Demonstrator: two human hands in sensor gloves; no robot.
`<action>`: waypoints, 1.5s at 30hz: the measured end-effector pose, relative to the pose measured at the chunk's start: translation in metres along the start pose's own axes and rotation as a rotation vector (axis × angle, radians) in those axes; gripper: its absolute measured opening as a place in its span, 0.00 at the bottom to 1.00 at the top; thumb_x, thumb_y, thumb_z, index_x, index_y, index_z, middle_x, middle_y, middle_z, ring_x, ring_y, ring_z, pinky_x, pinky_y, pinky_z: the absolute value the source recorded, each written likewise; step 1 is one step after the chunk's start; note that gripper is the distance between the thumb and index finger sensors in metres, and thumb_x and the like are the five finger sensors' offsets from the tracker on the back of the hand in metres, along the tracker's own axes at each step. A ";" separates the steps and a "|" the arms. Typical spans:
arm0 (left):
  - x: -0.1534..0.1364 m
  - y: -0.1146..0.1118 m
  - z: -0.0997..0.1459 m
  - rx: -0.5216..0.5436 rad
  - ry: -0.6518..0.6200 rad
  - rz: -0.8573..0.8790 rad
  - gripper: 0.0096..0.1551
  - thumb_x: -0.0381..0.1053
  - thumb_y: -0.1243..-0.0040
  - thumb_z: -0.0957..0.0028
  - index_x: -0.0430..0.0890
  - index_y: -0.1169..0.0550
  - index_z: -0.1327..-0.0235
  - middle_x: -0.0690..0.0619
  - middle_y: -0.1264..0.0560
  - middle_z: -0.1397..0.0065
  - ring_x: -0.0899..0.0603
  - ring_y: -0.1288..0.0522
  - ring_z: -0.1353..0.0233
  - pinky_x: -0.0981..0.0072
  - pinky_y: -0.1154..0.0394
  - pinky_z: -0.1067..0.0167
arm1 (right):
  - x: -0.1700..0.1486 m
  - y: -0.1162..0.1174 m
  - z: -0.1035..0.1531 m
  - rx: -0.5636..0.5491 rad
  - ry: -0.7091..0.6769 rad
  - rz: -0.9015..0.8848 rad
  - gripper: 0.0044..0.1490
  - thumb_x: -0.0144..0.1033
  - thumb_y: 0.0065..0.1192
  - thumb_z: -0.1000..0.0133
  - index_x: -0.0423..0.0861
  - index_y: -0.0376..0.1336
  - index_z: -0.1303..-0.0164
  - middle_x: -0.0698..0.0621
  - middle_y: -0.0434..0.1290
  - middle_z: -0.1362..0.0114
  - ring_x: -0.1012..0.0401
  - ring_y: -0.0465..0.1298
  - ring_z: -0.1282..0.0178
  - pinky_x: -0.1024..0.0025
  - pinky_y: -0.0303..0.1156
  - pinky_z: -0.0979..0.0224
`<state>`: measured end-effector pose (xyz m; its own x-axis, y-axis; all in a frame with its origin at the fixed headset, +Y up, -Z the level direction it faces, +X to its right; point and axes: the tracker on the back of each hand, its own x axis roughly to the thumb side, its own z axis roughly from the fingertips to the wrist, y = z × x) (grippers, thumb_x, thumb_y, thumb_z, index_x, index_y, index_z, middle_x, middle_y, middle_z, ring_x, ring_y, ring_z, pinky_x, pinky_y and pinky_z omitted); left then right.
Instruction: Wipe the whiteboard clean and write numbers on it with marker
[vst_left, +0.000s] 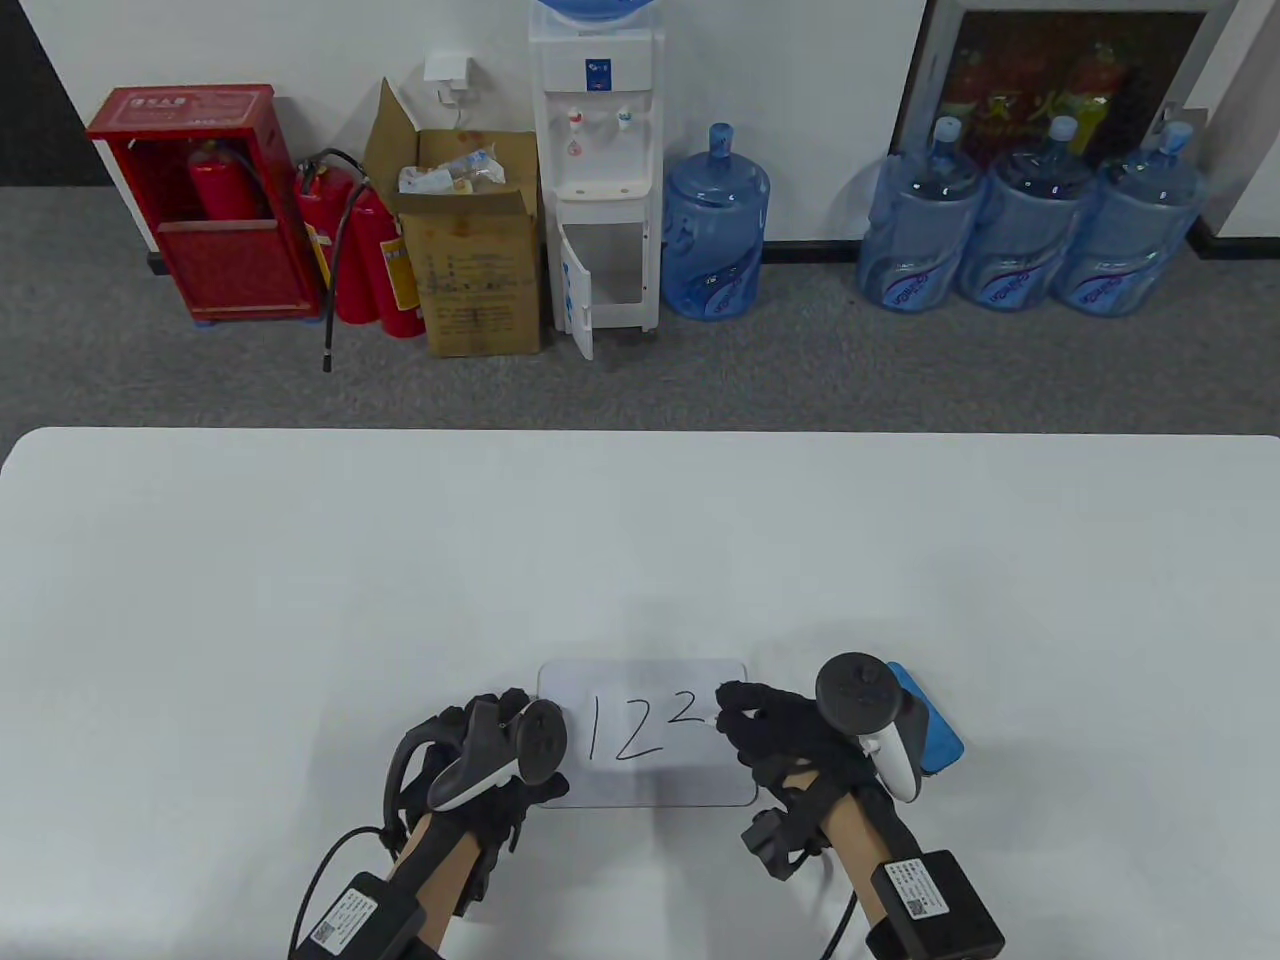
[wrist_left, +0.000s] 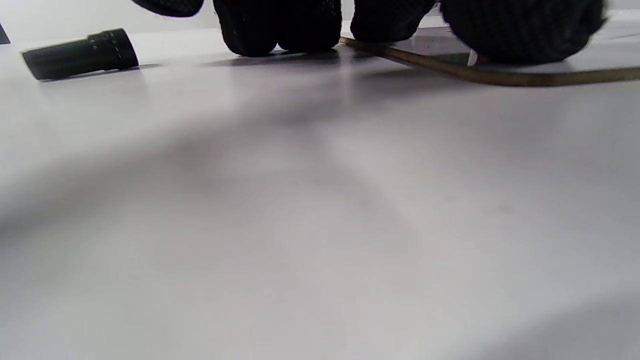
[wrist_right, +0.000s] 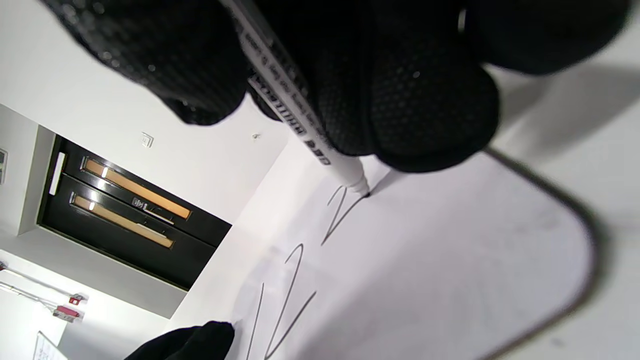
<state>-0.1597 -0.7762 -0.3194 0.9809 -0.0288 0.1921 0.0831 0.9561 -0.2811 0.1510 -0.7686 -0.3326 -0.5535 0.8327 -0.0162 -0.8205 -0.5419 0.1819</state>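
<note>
A small whiteboard (vst_left: 650, 780) lies near the table's front edge with "1 2 2" written on it in black, the last digit smaller and higher. My right hand (vst_left: 742, 708) pinches a white marker (wrist_right: 300, 120). Its tip touches the whiteboard (wrist_right: 450, 260) at the end of the last 2's stroke. My left hand (vst_left: 505, 725) rests at the board's left edge. In the left wrist view its fingertips (wrist_left: 280, 30) press down on the table and on the board's rim (wrist_left: 490, 76). A black marker cap (wrist_left: 80, 52) lies on the table to the left of those fingers.
A blue eraser (vst_left: 938, 728) lies right of the board, partly hidden behind my right hand's tracker. The white table (vst_left: 640, 540) stretches far beyond the board. Past it on the floor stand water bottles (vst_left: 716, 225), a dispenser, a cardboard box and fire extinguishers.
</note>
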 end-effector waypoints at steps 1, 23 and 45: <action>0.000 0.000 0.000 0.000 0.000 0.000 0.43 0.68 0.45 0.57 0.62 0.36 0.23 0.50 0.40 0.12 0.34 0.37 0.17 0.31 0.45 0.23 | 0.001 0.002 0.002 0.004 -0.015 0.009 0.34 0.45 0.69 0.49 0.39 0.71 0.37 0.36 0.76 0.42 0.48 0.82 0.54 0.47 0.72 0.53; -0.004 0.004 0.000 -0.007 -0.001 0.005 0.46 0.69 0.43 0.59 0.62 0.35 0.21 0.51 0.39 0.11 0.34 0.41 0.15 0.33 0.47 0.22 | -0.027 -0.031 0.025 -0.071 -0.041 -0.255 0.35 0.47 0.69 0.48 0.39 0.70 0.35 0.37 0.75 0.40 0.47 0.81 0.52 0.46 0.72 0.52; -0.081 0.022 -0.007 -0.009 0.334 -0.143 0.31 0.59 0.35 0.53 0.61 0.23 0.32 0.53 0.23 0.24 0.38 0.27 0.26 0.36 0.37 0.26 | -0.031 -0.046 0.027 -0.093 -0.046 -0.322 0.36 0.47 0.69 0.48 0.40 0.70 0.34 0.37 0.75 0.39 0.47 0.81 0.51 0.45 0.71 0.51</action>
<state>-0.2362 -0.7549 -0.3478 0.9623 -0.2577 -0.0874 0.2241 0.9327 -0.2825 0.2097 -0.7667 -0.3140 -0.2581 0.9660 -0.0139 -0.9630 -0.2561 0.0845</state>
